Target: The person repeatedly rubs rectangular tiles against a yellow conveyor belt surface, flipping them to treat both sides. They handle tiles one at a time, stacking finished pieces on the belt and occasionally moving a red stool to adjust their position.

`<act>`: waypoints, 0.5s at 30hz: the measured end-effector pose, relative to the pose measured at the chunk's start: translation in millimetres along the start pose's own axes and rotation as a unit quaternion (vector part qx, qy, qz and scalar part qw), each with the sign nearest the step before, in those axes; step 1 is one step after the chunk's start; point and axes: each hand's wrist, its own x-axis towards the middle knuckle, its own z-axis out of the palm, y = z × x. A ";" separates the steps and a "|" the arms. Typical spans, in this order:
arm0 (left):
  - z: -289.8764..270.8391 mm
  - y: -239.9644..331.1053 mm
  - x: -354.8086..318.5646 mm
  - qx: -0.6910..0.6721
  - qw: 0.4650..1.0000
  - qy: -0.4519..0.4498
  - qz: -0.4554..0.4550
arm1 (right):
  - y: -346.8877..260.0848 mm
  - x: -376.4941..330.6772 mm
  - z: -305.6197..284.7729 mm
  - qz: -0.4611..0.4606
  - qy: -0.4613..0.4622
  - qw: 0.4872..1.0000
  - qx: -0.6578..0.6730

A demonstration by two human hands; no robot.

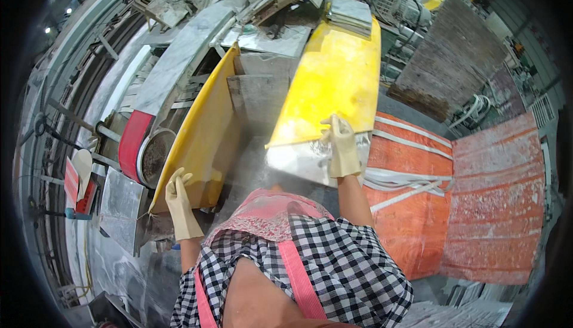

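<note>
My left hand [178, 200], in a cream rubber glove, hangs beside the near end of an upright yellow panel [200, 131]. Its fingers are loosely bent and apart, with nothing seen in them. My right hand [342, 152], gloved alike, is over the near edge of a yellow-covered table [334, 77]. Its fingers are slightly spread and hold nothing I can see. Beneath that hand a shiny wet pale slab [298, 160] lies at the table's near end; whether the glove touches it, I cannot tell.
A grey gap runs between the two yellow surfaces. A stack of grey tiles [351, 15] sits at the table's far end. On the left stand a red round guard [133, 144] and a long marble slab [182, 50]. Orange sheeting with white straps [409, 203] lies right; a weathered board [450, 59] leans behind.
</note>
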 end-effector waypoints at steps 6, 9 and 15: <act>13.4 7.0 15.4 0.003 1.000 0.018 0.006 | -5.6 59.4 71.2 -0.060 -0.139 0.988 -0.028; 33.5 20.3 28.8 0.046 0.998 -0.022 -0.038 | 3.6 88.3 91.3 -0.173 -0.128 0.958 -0.189; 59.1 45.3 101.0 0.115 0.982 -0.150 -0.012 | 43.5 127.5 98.0 -0.229 -0.061 0.880 -0.412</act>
